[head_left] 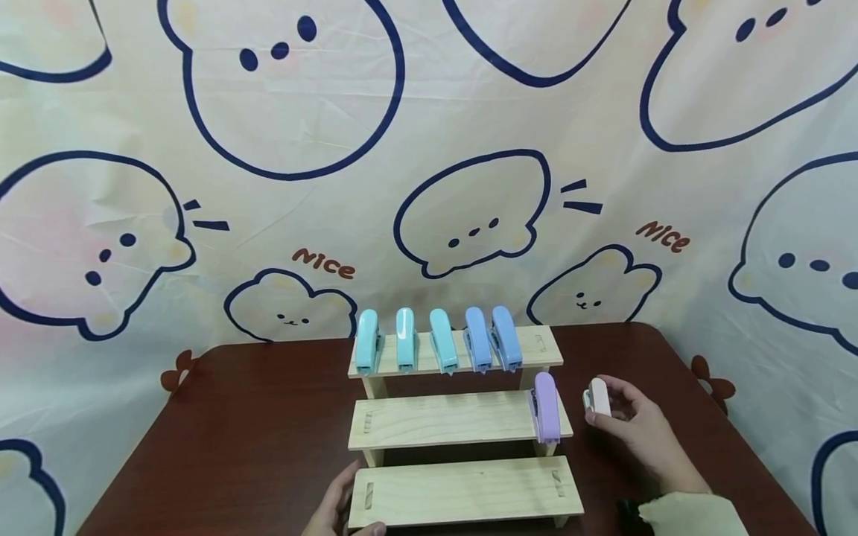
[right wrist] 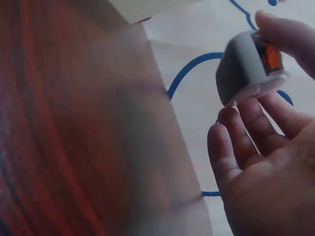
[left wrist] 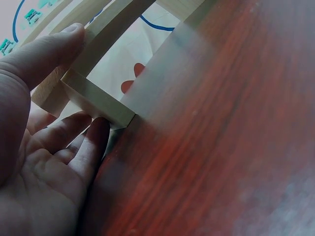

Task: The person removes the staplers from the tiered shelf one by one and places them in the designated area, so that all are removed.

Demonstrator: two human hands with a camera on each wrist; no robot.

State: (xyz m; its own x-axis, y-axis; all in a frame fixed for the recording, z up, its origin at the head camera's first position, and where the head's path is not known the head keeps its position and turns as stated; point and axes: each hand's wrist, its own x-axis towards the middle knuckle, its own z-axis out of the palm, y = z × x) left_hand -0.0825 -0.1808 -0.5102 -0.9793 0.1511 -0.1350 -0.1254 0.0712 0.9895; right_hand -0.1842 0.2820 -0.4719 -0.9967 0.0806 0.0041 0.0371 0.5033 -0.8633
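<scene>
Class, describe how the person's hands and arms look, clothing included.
The ungloved left hand and ungloved right hand show no rings. A pale cream fabric sleeve covers the right forearm; something dark, unclear, sits beside its cuff. No left sleeve shows.

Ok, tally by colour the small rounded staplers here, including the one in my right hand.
Turquoise rounded staplers: 3
Periwinkle-blue rounded staplers: 2
Purple rounded stapler: 1
White rounded stapler, in the right hand: 1
Total: 7

1 wht stapler [head_left: 601, 397], 3 turq. staplers [head_left: 406, 339]
</scene>
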